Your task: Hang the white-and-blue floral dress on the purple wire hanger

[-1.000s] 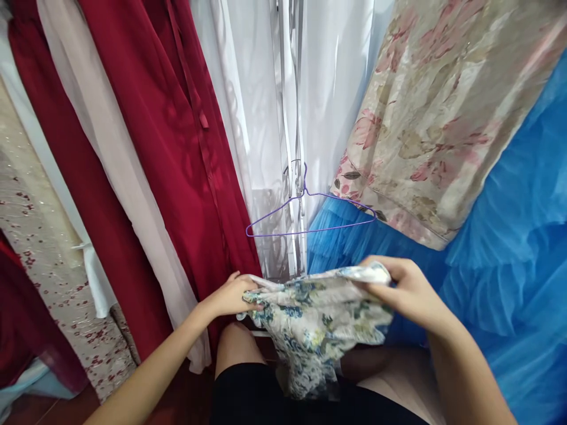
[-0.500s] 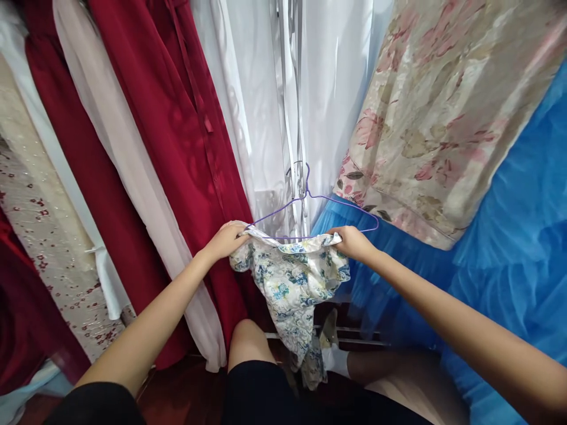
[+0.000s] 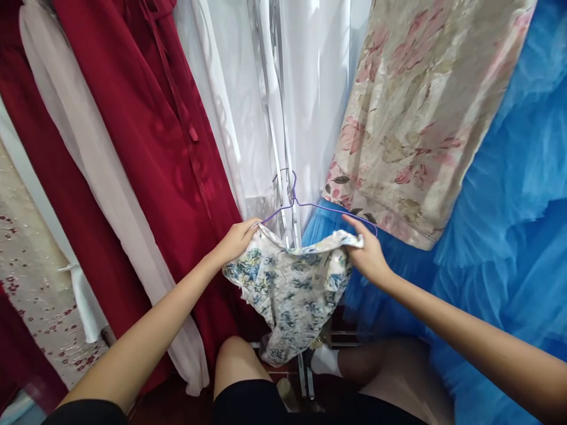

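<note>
A white garment with a blue and yellow floral print (image 3: 296, 295) hangs stretched between my two hands. My left hand (image 3: 239, 239) pinches its upper left edge, beside the left arm of a purple wire hanger (image 3: 316, 205). At the upper right edge my right hand (image 3: 367, 248) grips the cloth, thumb on top and close to the hanger's right end. The hanger's hook is up against a white metal pole (image 3: 283, 118). Cloth hides the hanger's lower bar.
Long dark red dresses (image 3: 146, 147) and a pale pink one (image 3: 101, 153) hang on the left. White fabric (image 3: 310, 88) is behind the pole. A beige floral dress (image 3: 403, 118) and blue tulle (image 3: 509, 236) hang on the right. My knee (image 3: 239, 360) is below.
My right hand has moved slightly right and drawn its edge of the garment over the hanger's right side. The garment is spread wider, and the lower bar is now covered. The view has shifted.
</note>
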The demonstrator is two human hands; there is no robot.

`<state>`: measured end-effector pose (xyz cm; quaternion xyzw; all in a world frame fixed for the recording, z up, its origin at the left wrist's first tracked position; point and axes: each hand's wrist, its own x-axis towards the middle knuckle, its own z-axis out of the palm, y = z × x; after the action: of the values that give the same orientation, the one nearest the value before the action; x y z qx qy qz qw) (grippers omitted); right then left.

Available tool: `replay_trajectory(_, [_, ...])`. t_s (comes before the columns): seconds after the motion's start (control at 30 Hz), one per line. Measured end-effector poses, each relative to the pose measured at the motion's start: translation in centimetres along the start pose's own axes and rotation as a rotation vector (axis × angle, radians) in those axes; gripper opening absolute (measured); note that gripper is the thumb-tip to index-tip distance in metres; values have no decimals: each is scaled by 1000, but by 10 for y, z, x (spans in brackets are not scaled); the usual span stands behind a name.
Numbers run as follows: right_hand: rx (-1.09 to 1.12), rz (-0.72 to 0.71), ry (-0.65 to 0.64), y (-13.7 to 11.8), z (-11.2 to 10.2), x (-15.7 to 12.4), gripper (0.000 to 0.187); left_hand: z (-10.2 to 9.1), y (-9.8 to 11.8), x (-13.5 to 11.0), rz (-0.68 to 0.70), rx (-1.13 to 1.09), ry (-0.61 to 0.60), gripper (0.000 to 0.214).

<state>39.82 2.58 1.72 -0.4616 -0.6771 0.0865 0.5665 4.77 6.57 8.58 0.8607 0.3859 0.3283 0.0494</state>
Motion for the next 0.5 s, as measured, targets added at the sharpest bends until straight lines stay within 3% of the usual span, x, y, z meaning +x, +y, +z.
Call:
replay_trajectory(0.07, [48, 64, 149, 13, -11, 7, 47, -2, -4, 1, -45, -121, -46, 45])
replay_trajectory(0.17, [-4, 108, 130, 26, -26, 16, 37, -7, -7, 4, -141, -334, -142, 48])
replay_trajectory(0.3, [-98, 100, 197, 26, -46, 26, 54, -12, -5, 7, -287, -590, -232, 45])
replay_trajectory(0.37, [-65, 136, 54, 22, -58, 33, 44, -16, -5, 7, -355, -680, -247, 43])
replay_trajectory(0.43, [9, 205, -183, 18, -74, 41, 33, -22, -6, 6, -425, -756, -255, 41])
replay_trajectory(0.5, [107, 291, -428, 15, -90, 48, 34, -31, -9, 6, -486, -806, -286, 39])
